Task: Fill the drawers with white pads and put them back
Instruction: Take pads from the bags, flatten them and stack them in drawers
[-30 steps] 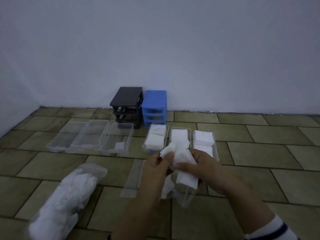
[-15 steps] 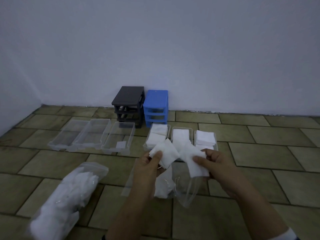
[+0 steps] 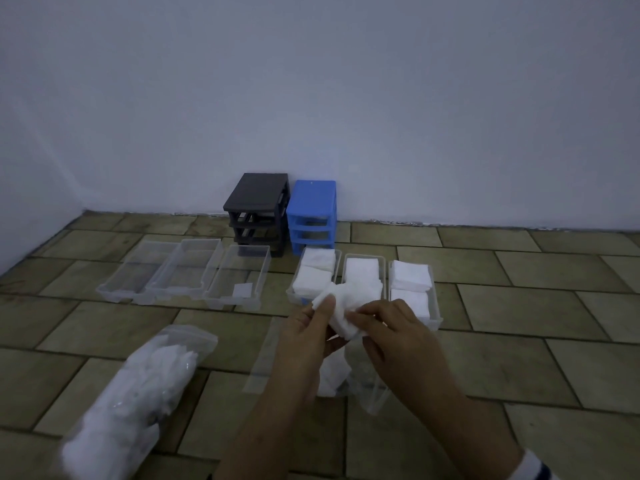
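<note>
Here, near the floor's (image 3: 519, 368) front edge, the left hand (image 3: 304, 344) and right hand (image 3: 398, 337) pinch soft, featherlight white pads (image 3: 341, 315) by their edges, best gripped flat there, while beyond them the filled drawers (image 3: 412, 282) sit before the blue cabinet (image 3: 313, 216).

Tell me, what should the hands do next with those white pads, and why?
Probably carry the pads, gripped by the left hand and right hand, over to the clear drawer holding just one pad. The three right drawers already look full, while the two far-left ones look empty.
</note>
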